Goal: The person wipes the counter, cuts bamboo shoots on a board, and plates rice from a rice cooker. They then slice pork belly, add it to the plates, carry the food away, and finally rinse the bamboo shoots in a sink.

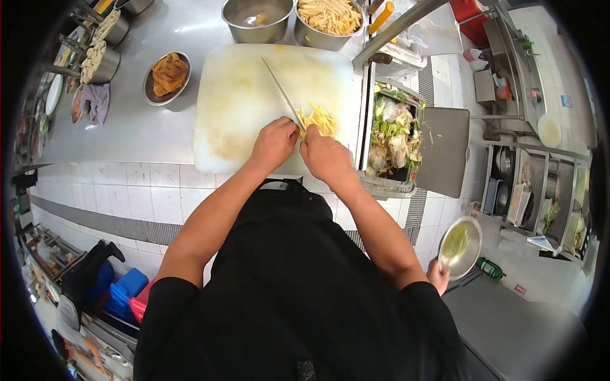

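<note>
My right hand (327, 157) is closed round the handle of a knife (279, 87), whose long thin blade points away from me and to the left over the white cutting board (232, 95). A small heap of thin pale-yellow strips (319, 119) lies on the board, just right of the blade and in front of my right hand. My left hand (274, 143) rests near the board's front edge, left of the knife, with its fingers curled close to the blade. What the left fingertips grip, if anything, is hidden.
Behind the board stand a metal bowl (257, 33) and a bowl of pale strips (327, 16). A bowl with a brown piece of food (170, 74) sits left. Right is a bin of vegetable scraps (395, 130). Another person's hand (438, 277) holds a bowl (471, 254) at lower right.
</note>
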A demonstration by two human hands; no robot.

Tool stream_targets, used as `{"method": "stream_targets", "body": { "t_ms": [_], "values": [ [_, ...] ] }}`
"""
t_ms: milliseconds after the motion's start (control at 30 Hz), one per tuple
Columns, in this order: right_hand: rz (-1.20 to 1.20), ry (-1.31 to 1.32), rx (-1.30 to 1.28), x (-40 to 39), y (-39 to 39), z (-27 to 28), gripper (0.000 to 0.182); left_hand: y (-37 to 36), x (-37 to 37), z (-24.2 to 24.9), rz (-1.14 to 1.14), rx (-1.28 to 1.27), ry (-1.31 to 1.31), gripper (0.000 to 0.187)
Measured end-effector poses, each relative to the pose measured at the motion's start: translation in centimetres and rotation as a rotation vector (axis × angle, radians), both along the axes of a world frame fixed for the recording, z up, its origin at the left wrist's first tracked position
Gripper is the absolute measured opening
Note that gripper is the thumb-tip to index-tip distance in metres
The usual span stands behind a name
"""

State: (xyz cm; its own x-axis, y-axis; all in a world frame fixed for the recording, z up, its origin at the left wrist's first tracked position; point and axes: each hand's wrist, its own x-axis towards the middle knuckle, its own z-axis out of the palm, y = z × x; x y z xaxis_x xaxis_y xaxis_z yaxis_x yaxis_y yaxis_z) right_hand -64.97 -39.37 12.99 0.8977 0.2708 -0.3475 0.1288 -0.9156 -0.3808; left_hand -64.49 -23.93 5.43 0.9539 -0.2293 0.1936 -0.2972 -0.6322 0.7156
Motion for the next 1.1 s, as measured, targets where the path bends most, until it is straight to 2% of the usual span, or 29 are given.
{"method": "stream_targets", "body": {
  "t_ms": [100, 133, 200, 300, 367, 433, 500, 533, 667, 800, 933, 1000, 1033, 1100],
  "values": [
    [-0.02, 0.055, -0.025, -1.7, -0.4, 1.1, 0.024, 0.2, 0.5, 0.0, 0.015, 0.014, -0.03, 0.007],
    [-0.046, 0.04, 0.001, -2.2, -0.4, -1.1, 0.025, 0.1, 0.3, -0.1, 0.015, 0.001, -0.039, 0.007],
    [-0.038, 0.029, 0.013, -0.5, 0.1, -1.4, 0.026, 0.2, 0.4, -0.1, -0.004, 0.029, -0.003, 0.006],
    [0.0, -0.018, 0.025, 0.0, -0.1, 0.1, 0.028, 0.0, 0.2, -0.1, -0.016, 0.049, 0.009, 0.006],
    [-0.038, 0.047, -0.008, -2.0, -0.2, 0.1, 0.026, 0.3, 0.4, -0.1, 0.015, 0.033, -0.011, 0.006],
    [-0.071, 0.045, 0.035, -1.2, -0.3, -2.0, 0.026, 0.3, 0.2, -0.1, -0.023, 0.019, -0.017, 0.006],
    [-0.04, 0.035, 0.125, 0.2, -0.1, -0.7, 0.027, 0.4, -0.1, -0.3, -0.03, 0.046, -0.001, 0.006],
    [-0.03, 0.032, 0.022, 0.1, 0.2, 0.6, 0.027, 0.4, 0.2, -0.3, -0.031, 0.071, 0.001, 0.006],
    [-0.09, 0.069, 0.059, -2.1, 0.3, -1.8, 0.026, 0.4, -0.1, -0.9, -0.006, 0.034, -0.056, 0.006],
    [-0.061, 0.066, 0.04, -0.1, 0.6, 0.3, 0.03, 0.4, -0.3, -0.9, -0.024, 0.044, -0.066, 0.006],
    [-0.118, 0.043, 0.072, -1.8, 0.7, -3.1, 0.028, 0.6, -0.6, -0.7, -0.003, 0.021, -0.094, 0.005],
    [-0.095, 0.065, 0.054, -0.7, 0.9, -1.1, 0.03, 1.0, -1.3, -0.5, -0.023, 0.03, -0.086, 0.006],
    [-0.075, 0.077, 0.033, -0.1, 0.6, -0.1, 0.033, 1.4, -1.9, -0.1, 0.028, -0.051, -0.001, 0.01],
    [-0.08, -0.051, 0.062, -0.9, -0.8, 0.8, 0.035, 1.6, -1.6, 1.6, 0.068, -0.129, 0.054, 0.015]
  ]
}}
